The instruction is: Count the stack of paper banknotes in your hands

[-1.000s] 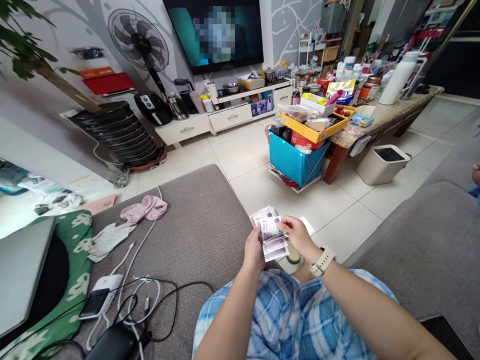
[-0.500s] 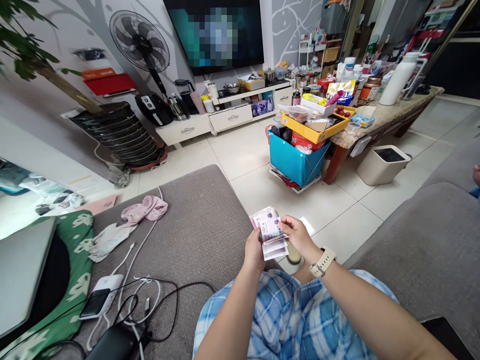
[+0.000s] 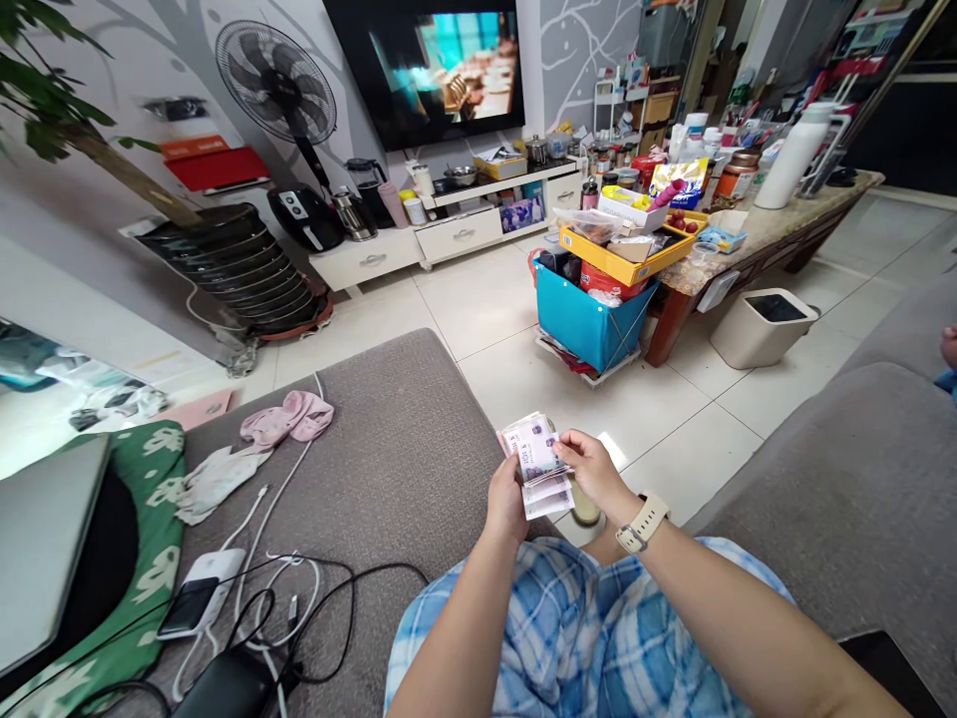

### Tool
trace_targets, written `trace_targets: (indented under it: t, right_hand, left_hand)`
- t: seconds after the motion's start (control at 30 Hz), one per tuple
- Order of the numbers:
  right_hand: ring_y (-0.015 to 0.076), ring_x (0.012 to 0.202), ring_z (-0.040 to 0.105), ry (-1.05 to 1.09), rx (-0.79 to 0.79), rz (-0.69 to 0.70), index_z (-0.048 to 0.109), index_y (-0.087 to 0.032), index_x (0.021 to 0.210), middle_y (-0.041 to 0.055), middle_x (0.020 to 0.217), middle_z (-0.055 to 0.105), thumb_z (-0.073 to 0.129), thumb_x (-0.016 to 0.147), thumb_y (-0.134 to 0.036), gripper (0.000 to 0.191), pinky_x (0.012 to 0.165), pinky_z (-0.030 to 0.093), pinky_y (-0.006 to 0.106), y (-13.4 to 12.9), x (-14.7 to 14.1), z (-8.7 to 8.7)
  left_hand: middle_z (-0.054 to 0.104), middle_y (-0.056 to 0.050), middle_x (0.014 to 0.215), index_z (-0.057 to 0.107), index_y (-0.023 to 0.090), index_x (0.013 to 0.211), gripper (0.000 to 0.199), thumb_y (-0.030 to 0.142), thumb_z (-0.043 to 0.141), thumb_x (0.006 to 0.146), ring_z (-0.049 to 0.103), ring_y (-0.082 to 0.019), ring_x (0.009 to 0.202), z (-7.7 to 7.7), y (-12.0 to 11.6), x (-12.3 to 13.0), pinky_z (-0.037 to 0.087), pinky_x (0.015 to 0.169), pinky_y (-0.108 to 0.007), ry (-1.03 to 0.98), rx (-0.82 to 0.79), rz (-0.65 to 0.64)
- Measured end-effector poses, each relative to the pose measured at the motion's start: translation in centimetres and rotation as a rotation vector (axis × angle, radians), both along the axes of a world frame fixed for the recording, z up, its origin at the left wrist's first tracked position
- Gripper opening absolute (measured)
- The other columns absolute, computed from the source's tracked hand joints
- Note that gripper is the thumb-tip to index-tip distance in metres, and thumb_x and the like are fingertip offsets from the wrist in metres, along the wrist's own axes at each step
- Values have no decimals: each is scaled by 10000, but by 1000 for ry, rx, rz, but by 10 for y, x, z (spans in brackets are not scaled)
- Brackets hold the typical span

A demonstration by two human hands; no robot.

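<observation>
A fanned bundle of banknotes (image 3: 532, 451), pale purple and pink, is held above the gap beside the sofa, in front of my knees. My left hand (image 3: 508, 499) is closed on the bundle's left and lower side, its thumb lying over the top note. With thumb and fingertips, my right hand (image 3: 592, 467) pinches the right edge of the notes. Several notes hang lower, spread out below the main bundle. A beige watch (image 3: 644, 524) is on my right wrist. The fingers behind the notes are hidden.
Grey sofa seat (image 3: 389, 429) to the left carries tangled cables, a white power bank (image 3: 203, 590), a pink cloth (image 3: 288, 419) and a laptop (image 3: 45, 538). Ahead stand a blue storage bin (image 3: 583, 321), a cluttered table (image 3: 807, 224) and a beige trash can (image 3: 764, 329).
The picture on the television has changed. Both hands and the banknotes stay almost exactly where they were.
</observation>
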State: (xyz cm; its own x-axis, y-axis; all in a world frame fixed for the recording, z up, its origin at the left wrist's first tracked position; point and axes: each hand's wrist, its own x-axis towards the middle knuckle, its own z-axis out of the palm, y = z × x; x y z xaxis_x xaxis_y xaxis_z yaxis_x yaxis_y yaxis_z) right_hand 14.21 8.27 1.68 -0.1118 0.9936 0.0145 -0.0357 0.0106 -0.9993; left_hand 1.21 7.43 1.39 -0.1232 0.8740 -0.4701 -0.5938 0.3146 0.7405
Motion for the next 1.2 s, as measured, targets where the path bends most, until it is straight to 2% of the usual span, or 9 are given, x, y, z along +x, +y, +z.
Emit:
trace_targets:
  t: [0.4,0.63,0.93,1.1,1.2]
  right_hand:
    - [128,639,441,23,-7,4,537,-183,733,-11,674,489,533,793,-425,250,614,353,251,0,0,2]
    - [118,592,390,56,-26,26,492,-185,661,-20,626,428,521,797,-415,269,561,309,246,-2,0,7]
    - [112,575,378,76,-36,40,501,-185,661,-20,614,427,527,796,-391,248,546,292,246,-2,0,8]
    - [100,516,357,85,-56,35,509,-185,655,-24,575,425,532,799,-415,273,503,277,246,-3,0,10]
    - [116,510,425,117,-93,70,540,-181,692,-4,556,492,481,822,-475,326,509,317,256,-3,0,9]
  left_hand:
    - [709,-90,808,659,97,920,267,273,589,732,665,-194,688,2,0,0,498,700,-310,-7,-19,9]
    - [710,-94,821,664,97,891,273,296,607,713,668,-202,729,-2,1,-1,500,728,-318,4,-13,12]
    - [706,-110,878,653,89,905,285,287,606,706,667,-207,743,-12,4,-3,500,723,-313,8,13,1]
    - [703,-119,872,640,91,920,293,297,613,714,670,-220,725,-7,2,-2,507,721,-341,-28,-3,-7]
    - [702,-124,861,629,94,920,290,304,618,720,670,-224,697,-1,0,-1,512,712,-359,-75,-31,-6]
